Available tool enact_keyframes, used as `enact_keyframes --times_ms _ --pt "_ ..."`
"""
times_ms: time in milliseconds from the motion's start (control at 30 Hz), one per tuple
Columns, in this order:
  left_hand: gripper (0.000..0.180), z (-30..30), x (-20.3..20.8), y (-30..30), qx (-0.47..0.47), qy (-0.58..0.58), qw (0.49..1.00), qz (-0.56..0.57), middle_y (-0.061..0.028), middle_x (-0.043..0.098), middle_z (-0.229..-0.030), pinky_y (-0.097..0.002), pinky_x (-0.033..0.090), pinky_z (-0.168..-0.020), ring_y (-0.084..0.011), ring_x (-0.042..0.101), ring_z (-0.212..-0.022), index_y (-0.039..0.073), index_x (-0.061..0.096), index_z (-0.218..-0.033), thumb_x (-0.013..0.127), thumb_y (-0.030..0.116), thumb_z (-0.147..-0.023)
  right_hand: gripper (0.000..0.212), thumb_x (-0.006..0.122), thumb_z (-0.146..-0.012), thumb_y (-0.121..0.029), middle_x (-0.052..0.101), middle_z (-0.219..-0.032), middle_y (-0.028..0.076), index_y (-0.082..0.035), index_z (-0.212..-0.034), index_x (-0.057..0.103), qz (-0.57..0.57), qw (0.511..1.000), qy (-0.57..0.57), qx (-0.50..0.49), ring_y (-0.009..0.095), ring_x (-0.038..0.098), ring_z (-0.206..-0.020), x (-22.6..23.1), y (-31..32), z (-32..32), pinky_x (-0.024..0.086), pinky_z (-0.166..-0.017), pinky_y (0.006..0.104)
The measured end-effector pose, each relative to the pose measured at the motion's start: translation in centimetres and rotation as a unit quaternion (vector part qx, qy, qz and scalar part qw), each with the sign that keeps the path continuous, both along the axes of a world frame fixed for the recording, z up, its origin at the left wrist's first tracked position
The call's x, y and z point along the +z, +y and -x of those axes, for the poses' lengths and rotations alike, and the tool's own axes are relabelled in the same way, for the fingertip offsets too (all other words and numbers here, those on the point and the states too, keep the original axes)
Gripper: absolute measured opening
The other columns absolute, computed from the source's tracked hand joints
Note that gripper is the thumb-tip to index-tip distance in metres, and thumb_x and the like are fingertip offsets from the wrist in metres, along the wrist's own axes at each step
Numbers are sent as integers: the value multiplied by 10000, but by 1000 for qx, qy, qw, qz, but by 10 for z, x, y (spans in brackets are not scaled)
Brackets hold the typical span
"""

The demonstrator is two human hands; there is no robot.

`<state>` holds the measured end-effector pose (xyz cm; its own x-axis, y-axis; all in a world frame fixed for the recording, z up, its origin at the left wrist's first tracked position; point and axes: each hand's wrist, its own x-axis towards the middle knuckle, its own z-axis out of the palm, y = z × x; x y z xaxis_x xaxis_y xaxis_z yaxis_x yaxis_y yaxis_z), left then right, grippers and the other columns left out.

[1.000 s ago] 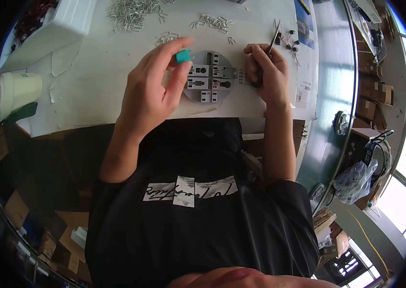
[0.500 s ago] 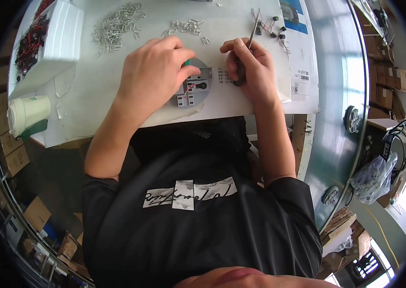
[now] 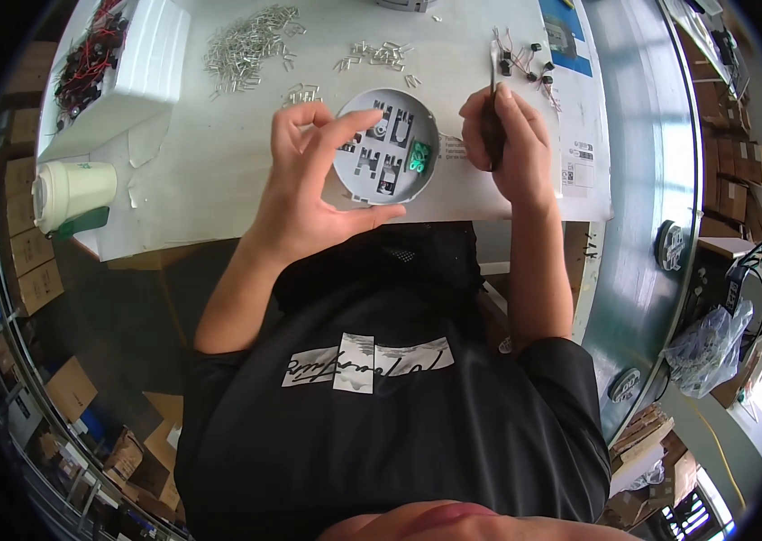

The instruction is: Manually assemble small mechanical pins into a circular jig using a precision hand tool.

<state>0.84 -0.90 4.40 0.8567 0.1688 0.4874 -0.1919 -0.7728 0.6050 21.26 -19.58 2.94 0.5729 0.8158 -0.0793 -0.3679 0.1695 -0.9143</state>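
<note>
A round, grey, shallow plastic housing lies near the table's front edge. Inside are moulded slots, small dark and metal parts, and a green piece at its right side. Around its left half, my left hand is spread wide. The forefinger reaches over the interior, while the thumb lies along the near rim; whether they press on it is hard to see. To the right of the housing, my right hand is closed around a dark-handled tool with a thin metal shaft pointing away from me.
Loose small metal pieces lie in piles at the back left and middle. Small black parts with wires sit at the back right. A white foam box holds red-wired parts at the left. Nearby stands a pale green cup.
My left hand has gone from bent fingers over the housing to a wide spread. The housing has turned; its green piece now shows at the right. The tool stays in my right hand.
</note>
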Motion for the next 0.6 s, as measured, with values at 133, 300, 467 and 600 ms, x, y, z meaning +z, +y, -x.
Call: enact_keyframes --times_ms 133,300,467,600 --pt "993 14 -33 -17 106 -8 994 26 -224 354 -1465 -433 586 -867 -300 663 -1075 41 535 -1491 1012 250 -645 396 501 -1139 -313 606 -655 75 -20 -928 664 205 941 -260 68 158 535 -549 37 3 19 411 -515 352" --pt "1045 21 -24 -6 124 33 984 126 -191 581 -1316 -433 580 -858 -298 685 -1003 44 525 -1526 1015 257 -628 352 591 -1087 -246 599 -632 154 4 -845 641 263 805 -510 150 329 579 -558 52 9 39 423 -548 448" --pt "1082 17 -39 7 71 46 989 117 -109 732 -1016 -418 577 -853 -280 696 -931 53 522 -1539 1020 279 -605 312 623 -1056 -220 582 -648 222 12 -849 649 324 740 -558 190 454 563 -629 54 22 49 427 -584 500" --pt "1071 18 -42 7 69 30 990 121 -96 748 -979 -412 574 -848 -273 693 -908 57 533 -1531 1017 295 -606 332 620 -1062 -233 579 -623 213 4 -833 658 317 744 -551 206 446 567 -609 52 29 49 428 -583 502"
